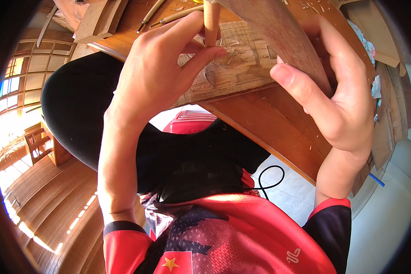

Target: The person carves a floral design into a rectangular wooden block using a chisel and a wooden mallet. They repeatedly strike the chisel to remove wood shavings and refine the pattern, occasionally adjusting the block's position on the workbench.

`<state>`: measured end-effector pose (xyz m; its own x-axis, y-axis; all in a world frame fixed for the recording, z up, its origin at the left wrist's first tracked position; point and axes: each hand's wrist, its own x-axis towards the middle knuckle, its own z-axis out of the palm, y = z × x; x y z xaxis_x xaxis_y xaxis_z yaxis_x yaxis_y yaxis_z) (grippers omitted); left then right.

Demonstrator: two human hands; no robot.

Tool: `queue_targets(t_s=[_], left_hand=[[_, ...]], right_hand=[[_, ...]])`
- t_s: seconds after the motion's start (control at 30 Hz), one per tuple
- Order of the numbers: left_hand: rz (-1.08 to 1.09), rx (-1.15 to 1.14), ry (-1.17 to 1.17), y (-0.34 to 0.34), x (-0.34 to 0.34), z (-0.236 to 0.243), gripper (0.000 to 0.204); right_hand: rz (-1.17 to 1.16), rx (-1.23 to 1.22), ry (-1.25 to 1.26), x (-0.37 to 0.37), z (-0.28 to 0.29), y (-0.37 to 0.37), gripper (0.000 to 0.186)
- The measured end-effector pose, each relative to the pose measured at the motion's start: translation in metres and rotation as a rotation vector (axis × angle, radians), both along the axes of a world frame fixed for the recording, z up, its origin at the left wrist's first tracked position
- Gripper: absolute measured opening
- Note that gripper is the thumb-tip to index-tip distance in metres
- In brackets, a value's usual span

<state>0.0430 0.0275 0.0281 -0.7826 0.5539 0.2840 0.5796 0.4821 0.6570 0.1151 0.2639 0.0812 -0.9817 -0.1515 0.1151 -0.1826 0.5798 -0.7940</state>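
My left hand point(162, 64) pinches the round wooden handle of a carving tool point(211, 23), holding it upright against a pale carved wooden panel point(242, 59). The tool's tip is hidden behind my fingers. My right hand point(338, 96) wraps around a thick wooden mallet handle point(283, 32) that slants up to the top edge. The panel lies on a brown wooden workbench point(278, 128) with rough cut marks and chips on its surface.
Two thin carving tools point(169, 16) lie on the bench at the top, near a wooden block point(98, 20). A black cable point(271, 176) loops on the tiled floor under the bench. A red stool point(189, 123) shows between my knees. A small wooden chair point(36, 144) stands at left.
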Motion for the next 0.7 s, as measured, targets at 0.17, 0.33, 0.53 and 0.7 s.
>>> queue_targets(t_s=[0.17,0.33,0.53,0.7], left_hand=[[0.012,0.026,-0.05,-0.0011,0.0007,0.0009,0.019],[0.056,-0.025,-0.012,-0.0018,0.002,-0.0009,0.019],[0.051,-0.009,-0.019,-0.0032,0.0026,-0.0035,0.02],[0.009,-0.049,-0.007,-0.0041,0.0008,-0.0039,0.02]], right_hand=[[-0.015,0.015,-0.004,0.001,0.0004,-0.0013,0.035],[-0.003,0.022,0.0,0.0003,0.0006,-0.0003,0.036],[0.012,0.038,0.006,0.0001,0.0004,-0.0009,0.035],[-0.006,0.034,0.028,0.0006,-0.0037,-0.0009,0.036]])
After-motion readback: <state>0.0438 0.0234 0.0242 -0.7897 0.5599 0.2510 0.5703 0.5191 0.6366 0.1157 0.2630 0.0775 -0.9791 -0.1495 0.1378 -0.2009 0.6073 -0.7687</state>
